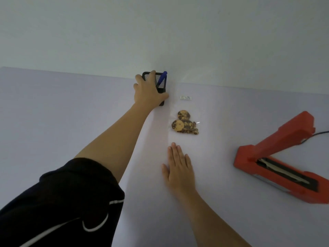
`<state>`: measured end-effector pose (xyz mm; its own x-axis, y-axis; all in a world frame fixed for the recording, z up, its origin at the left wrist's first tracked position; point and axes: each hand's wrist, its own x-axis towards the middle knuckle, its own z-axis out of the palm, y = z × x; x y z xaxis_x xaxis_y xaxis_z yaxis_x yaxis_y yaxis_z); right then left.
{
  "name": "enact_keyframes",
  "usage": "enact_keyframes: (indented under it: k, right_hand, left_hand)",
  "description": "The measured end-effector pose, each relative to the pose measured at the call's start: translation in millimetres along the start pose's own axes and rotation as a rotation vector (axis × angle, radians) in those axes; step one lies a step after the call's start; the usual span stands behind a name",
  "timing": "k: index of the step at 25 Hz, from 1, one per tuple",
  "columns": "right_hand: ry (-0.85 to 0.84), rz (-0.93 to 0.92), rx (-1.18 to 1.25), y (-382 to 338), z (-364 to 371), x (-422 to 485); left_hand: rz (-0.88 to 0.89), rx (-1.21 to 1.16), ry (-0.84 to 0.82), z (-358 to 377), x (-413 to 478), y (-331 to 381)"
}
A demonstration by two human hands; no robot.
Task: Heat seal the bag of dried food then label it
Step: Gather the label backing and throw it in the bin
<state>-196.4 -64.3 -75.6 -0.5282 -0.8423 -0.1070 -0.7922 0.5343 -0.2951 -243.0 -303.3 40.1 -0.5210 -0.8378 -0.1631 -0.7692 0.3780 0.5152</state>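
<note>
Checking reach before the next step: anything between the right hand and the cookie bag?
Nothing visible. The right hand lies flat on the table, just short of the bag, with bare surface between them. The left hand is off at the pen holder.

The clear plastic bag (184,111) lies flat on the pale surface (71,113), its long side running away from the camera. Chocolate chip cookies (184,123) sit bunched in its middle, one round cookie on the far side of the rest. A small white label (185,97) with dark print lies on the bag's far end. The red heat sealer (277,157) stands well to the bag's right, its arm raised open.
</note>
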Motion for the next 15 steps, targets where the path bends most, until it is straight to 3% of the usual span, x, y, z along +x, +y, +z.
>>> enact_keyframes:
  k: [5, 9, 13, 15]
  right_hand:
    - [0.015, 0.006, -0.018, 0, 3, 1]
    - [0.009, 0.006, -0.025, 1, 4, 2]
    - [-0.015, 0.015, -0.045, 1, 0, 4]
    - [-0.033, 0.012, -0.046, 1, 0, 3]
  left_hand:
    - [0.009, 0.012, 0.049, 15, 38, 10]
    - [-0.001, 0.016, -0.027, 10, 35, 14]
    - [0.106, -0.07, 0.003, -2, -27, -19]
    - [0.158, -0.082, -0.07, -4, -84, -64]
